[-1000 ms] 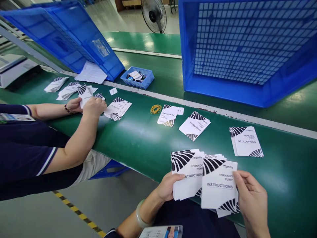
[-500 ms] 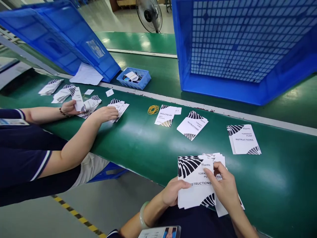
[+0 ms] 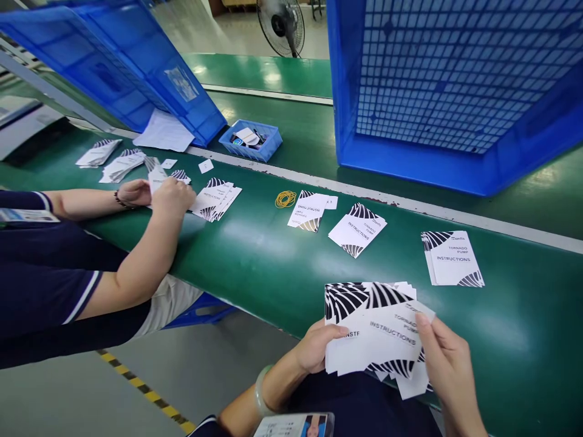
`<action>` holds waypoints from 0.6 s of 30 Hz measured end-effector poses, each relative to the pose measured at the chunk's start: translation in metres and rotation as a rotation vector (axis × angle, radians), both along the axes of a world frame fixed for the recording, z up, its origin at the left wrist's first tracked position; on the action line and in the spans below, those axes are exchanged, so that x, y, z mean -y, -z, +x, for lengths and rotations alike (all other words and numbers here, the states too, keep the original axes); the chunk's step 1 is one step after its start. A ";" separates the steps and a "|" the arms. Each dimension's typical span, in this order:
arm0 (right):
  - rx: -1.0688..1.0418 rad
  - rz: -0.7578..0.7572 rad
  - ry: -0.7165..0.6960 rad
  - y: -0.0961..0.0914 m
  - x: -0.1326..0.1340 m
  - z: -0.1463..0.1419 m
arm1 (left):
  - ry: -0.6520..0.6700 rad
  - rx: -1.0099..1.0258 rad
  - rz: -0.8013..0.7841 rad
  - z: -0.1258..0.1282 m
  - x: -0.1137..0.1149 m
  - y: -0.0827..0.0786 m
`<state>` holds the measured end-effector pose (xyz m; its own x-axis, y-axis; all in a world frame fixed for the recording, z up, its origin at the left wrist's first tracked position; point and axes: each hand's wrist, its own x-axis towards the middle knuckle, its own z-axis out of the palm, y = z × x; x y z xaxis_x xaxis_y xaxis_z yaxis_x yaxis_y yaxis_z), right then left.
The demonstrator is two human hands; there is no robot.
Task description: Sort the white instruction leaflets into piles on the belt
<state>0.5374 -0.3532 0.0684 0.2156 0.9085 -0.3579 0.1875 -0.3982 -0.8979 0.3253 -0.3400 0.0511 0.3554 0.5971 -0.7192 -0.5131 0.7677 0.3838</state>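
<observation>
A fanned stack of white instruction leaflets (image 3: pixel 359 315) with black swirl corners rests over the near edge of the green table (image 3: pixel 255 261). My left hand (image 3: pixel 316 346) grips the stack's left side, thumb on top. My right hand (image 3: pixel 449 364) pinches the top leaflet (image 3: pixel 396 337) at its right edge and holds it tilted across the stack. Small piles of the same leaflets lie farther out: one at the right (image 3: pixel 452 258), one in the middle (image 3: pixel 357 229), one beside a yellow rubber band (image 3: pixel 286 198).
A co-worker's hands (image 3: pixel 157 193) at the left handle more leaflets. Two big blue crates, one at the back left (image 3: pixel 118 67) and one at the right (image 3: pixel 455 97), stand tilted behind a small blue tray (image 3: pixel 250 139). A fan (image 3: pixel 281 24) stands beyond.
My right hand has slid from the stack's middle out to its right edge, drawing the top leaflet askew. The co-worker's right hand has pulled back to the other hand.
</observation>
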 end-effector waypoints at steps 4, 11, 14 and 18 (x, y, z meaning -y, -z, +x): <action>-0.034 -0.062 0.218 0.012 0.001 0.028 | -0.123 -0.079 -0.008 -0.012 -0.006 -0.001; 0.374 0.142 -0.078 0.014 -0.018 0.000 | -0.093 -0.064 -0.002 -0.013 -0.006 -0.003; 0.277 0.178 -0.240 0.007 -0.019 -0.024 | -0.029 -0.006 -0.001 -0.004 -0.002 -0.006; 0.175 0.171 -0.212 0.000 -0.014 -0.028 | -0.007 0.006 0.014 0.002 0.001 -0.005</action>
<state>0.5090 -0.3392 0.0679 0.0599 0.9836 -0.1701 0.4080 -0.1796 -0.8952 0.3272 -0.3408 0.0559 0.3556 0.6095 -0.7086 -0.5206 0.7588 0.3914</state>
